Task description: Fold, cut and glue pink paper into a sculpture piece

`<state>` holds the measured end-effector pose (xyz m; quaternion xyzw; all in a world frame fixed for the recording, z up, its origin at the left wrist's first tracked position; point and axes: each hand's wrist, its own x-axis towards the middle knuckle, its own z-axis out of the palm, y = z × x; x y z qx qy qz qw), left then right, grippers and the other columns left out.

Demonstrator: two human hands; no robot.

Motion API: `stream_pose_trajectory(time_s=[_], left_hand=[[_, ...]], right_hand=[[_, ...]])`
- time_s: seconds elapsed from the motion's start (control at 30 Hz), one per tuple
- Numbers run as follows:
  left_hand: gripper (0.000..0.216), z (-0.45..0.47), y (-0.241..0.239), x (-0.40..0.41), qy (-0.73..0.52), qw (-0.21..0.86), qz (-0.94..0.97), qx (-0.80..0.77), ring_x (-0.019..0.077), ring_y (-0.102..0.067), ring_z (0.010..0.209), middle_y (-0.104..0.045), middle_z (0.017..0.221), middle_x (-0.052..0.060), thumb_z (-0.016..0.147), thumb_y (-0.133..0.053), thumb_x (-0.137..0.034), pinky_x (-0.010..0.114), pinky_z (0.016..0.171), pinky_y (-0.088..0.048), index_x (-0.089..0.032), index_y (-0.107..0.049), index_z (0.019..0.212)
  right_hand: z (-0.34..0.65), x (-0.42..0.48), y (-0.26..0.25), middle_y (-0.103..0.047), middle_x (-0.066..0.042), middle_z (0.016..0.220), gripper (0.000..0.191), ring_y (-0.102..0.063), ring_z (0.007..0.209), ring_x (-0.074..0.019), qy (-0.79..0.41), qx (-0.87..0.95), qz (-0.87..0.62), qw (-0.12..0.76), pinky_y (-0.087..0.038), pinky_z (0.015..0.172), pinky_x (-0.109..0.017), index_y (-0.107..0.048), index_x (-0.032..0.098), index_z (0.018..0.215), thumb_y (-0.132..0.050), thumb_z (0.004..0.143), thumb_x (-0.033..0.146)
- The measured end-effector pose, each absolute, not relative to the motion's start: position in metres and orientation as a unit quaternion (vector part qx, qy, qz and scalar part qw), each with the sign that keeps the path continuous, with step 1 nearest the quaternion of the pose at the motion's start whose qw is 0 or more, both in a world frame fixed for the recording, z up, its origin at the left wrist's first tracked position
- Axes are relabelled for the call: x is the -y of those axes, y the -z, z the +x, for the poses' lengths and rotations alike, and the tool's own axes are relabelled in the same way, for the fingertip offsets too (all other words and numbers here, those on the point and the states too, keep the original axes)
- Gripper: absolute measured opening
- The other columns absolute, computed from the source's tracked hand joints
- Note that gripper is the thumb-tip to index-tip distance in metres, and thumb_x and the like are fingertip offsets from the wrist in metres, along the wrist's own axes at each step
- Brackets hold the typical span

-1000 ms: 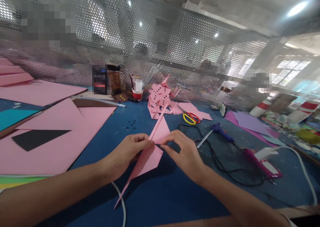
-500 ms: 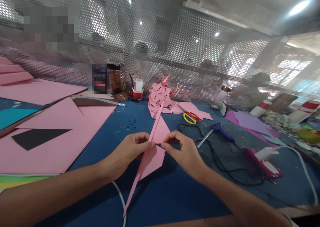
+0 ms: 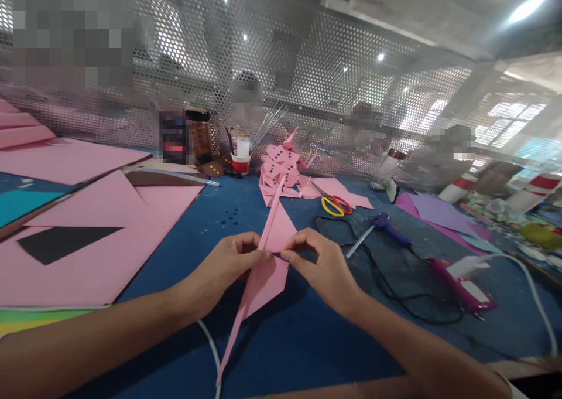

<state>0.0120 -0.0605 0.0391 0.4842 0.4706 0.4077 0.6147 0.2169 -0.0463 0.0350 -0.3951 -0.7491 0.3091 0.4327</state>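
A long pink folded paper piece (image 3: 267,283) is held above the blue table (image 3: 333,352). It has a narrow raised strip along its left side and a notch in its right edge. My left hand (image 3: 230,261) pinches the strip between thumb and fingers. With thumb and fingertips, my right hand (image 3: 322,264) pinches the paper's right edge beside the notch. Behind the paper's far tip stands a pink paper figure (image 3: 281,162) with black dots. Scissors (image 3: 336,204) with yellow and red handles lie to its right, near a blue glue gun (image 3: 390,232).
Pink sheets (image 3: 105,264) with a black paper piece (image 3: 65,242) cover the left side. At right are a magenta power strip (image 3: 465,290), cables and purple sheets (image 3: 439,214). A perforated metal screen (image 3: 307,82) rises behind, with people beyond. A red-and-white cup (image 3: 240,163) stands before it.
Hands and paper keep nearly the same pose, with both pinches held. The whole view has shifted very slightly.
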Motion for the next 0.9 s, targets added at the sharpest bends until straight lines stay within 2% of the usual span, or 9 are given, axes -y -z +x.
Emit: stream_pose_trajectory(time_s=[0.4,0.9], left_hand=[[0.037,0.0118,-0.0354,0.0618,-0.406,0.617,0.478,-0.475,0.015,-0.057,0.07,-0.066,0.079,0.0,0.071,-0.083,-0.048,0.026,0.067,-0.043,-0.017,-0.069,0.086],[0.037,0.0138,-0.0344,0.0621,-0.417,0.59,0.493,-0.484,0.0158,-0.056,0.069,-0.065,0.077,0.0,0.067,-0.084,-0.05,0.026,0.064,-0.041,-0.018,-0.068,0.079]], right_hand=[[0.2129,0.0474,-0.034,-0.074,0.0,0.086,0.005,-0.069,0.081,-0.0155,-0.363,0.715,-0.411,0.434,-0.056,0.079,-0.028,-0.071,0.02,0.086,-0.075,0.087,0.023],[0.2129,0.0459,-0.0295,-0.074,0.0,0.087,0.005,-0.069,0.08,-0.0157,-0.349,0.728,-0.408,0.426,-0.057,0.078,-0.029,-0.07,0.021,0.088,-0.073,0.088,0.025]])
